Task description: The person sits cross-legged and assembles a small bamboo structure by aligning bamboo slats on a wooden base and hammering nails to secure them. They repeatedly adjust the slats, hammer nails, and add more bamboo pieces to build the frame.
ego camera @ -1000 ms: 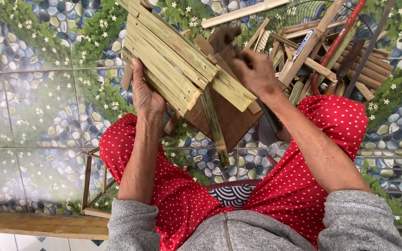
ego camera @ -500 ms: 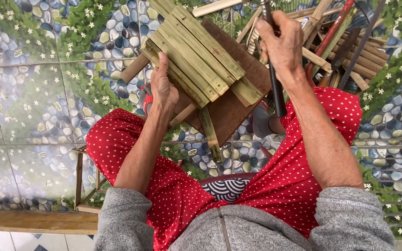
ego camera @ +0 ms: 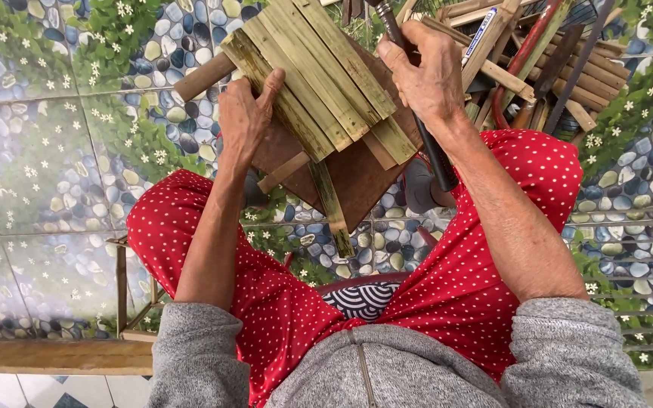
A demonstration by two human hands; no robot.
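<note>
One camera on my head, looking straight down, close.
My left hand (ego camera: 243, 121) sits at eleven o'clock, my right hand (ego camera: 425, 75) at one, knees mid-frame, grey sleeves at six; no second view shares this.

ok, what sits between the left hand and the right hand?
In the head view, a bundle of green bamboo slats on a brown board fills the stretch between the left hand and the right hand, which grips a dark tool handle.
</note>
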